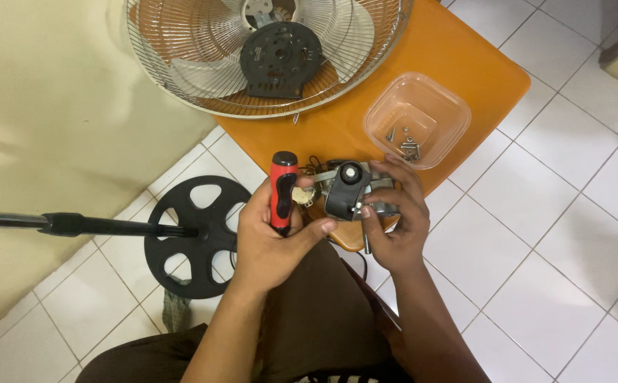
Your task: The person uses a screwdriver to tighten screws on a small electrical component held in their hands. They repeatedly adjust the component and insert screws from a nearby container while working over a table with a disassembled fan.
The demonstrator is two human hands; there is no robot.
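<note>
My left hand (270, 237) grips a screwdriver with a red and black handle (283, 186), held upright, its tip hidden by my fingers. My right hand (394, 220) holds a grey and black fan motor assembly (348, 190) at the near edge of the orange table (465, 64). My left thumb reaches toward the motor. A small round brass-coloured part (303, 193) with thin black wires sits between the screwdriver and the motor.
A clear plastic tub (417, 117) holding several screws stands on the table just beyond my right hand. A fan head in its wire cage (266, 53) lies at the table's far side. The black fan stand base (195, 234) and pole (75, 224) rest on the white tiled floor at left.
</note>
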